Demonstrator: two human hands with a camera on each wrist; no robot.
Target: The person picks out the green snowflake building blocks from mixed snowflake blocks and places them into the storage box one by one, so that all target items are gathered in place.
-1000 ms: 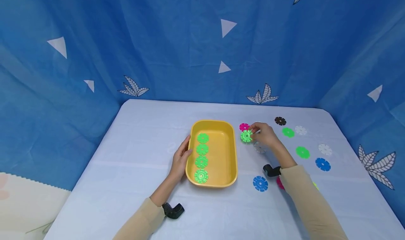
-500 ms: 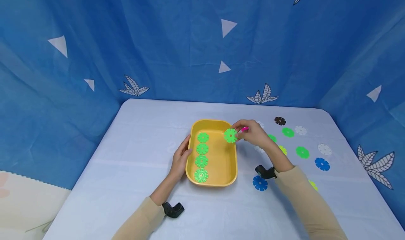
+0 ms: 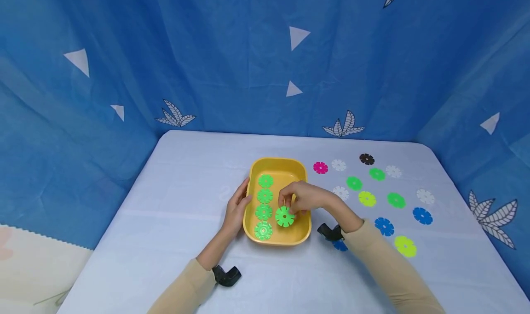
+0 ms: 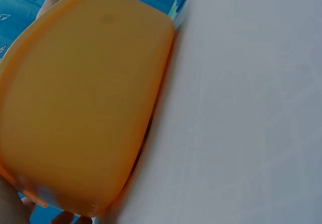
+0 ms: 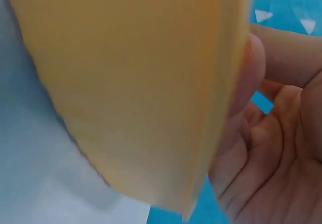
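A yellow tray (image 3: 302, 233) sits mid-table with a column of several green flower discs (image 3: 265, 196) along its left side. My right hand (image 3: 300, 200) reaches over the tray and pinches another green flower disc (image 3: 285, 216) low inside it, near the front. My left hand (image 3: 237, 209) rests flat against the tray's left wall. In the left wrist view the tray's outer wall (image 4: 80, 108) fills the frame. The right wrist view shows the tray wall (image 5: 131, 83) close up, with my right hand (image 5: 271, 143) behind it.
Loose flower discs lie on the white table (image 3: 186, 176) right of the tray: pink (image 3: 320, 168), black (image 3: 366, 158), green (image 3: 354, 183), yellow-green (image 3: 405, 246), blue (image 3: 422, 215) and white (image 3: 425, 195) ones. A blue curtain stands behind.
My right hand lifted a green disc from the table, carried it left over the tray rim and brought it down inside the tray. The left hand stayed put.
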